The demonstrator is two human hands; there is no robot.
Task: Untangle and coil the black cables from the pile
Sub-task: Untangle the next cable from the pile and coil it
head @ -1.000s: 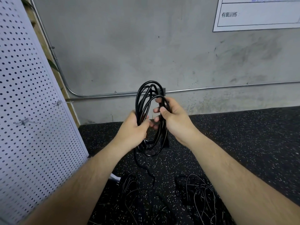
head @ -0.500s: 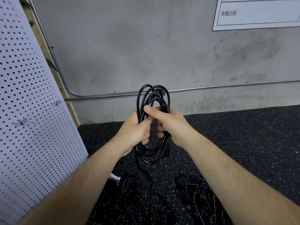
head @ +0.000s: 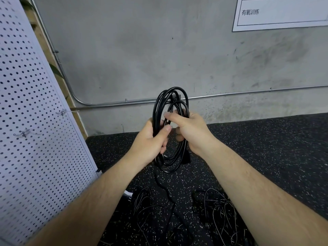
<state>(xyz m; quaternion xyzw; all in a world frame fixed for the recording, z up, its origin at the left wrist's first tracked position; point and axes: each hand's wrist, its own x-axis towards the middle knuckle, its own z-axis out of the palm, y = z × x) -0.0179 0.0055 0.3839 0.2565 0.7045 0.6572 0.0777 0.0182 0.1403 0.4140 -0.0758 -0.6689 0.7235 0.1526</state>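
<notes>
While the left hand (head: 150,142) stays clenched round the left side of the coiled black cable (head: 160,103), the right hand (head: 191,132) grips the right side. Its thumb, stretched across the left hand half a second ago, now presses on the inner strands. The coil stands upright between the hands, above the speckled floor mat (head: 266,148). One tail hangs down to the pile of loose black cables (head: 218,212) on the mat. The wall sign (head: 280,13) reads "有氧训练".
</notes>
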